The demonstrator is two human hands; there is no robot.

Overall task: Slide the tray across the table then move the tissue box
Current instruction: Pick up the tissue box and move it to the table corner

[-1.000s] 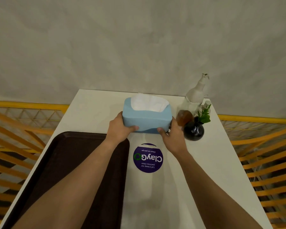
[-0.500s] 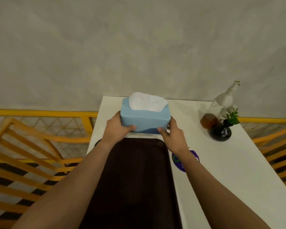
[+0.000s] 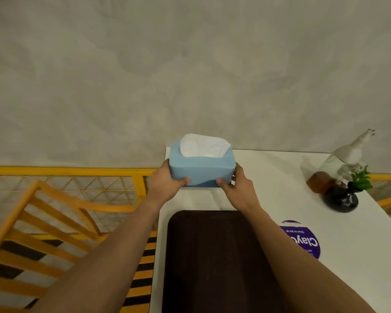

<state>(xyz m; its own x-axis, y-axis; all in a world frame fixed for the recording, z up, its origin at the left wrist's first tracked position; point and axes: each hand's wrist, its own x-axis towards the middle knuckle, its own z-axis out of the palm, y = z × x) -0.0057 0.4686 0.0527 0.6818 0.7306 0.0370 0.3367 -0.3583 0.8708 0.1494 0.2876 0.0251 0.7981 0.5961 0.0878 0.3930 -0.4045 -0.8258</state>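
Head view: the blue tissue box is clasped between the left hand and right hand at the white table's far left corner, beyond the dark brown tray

A purple round sticker on the table reads "Clay", upside down.
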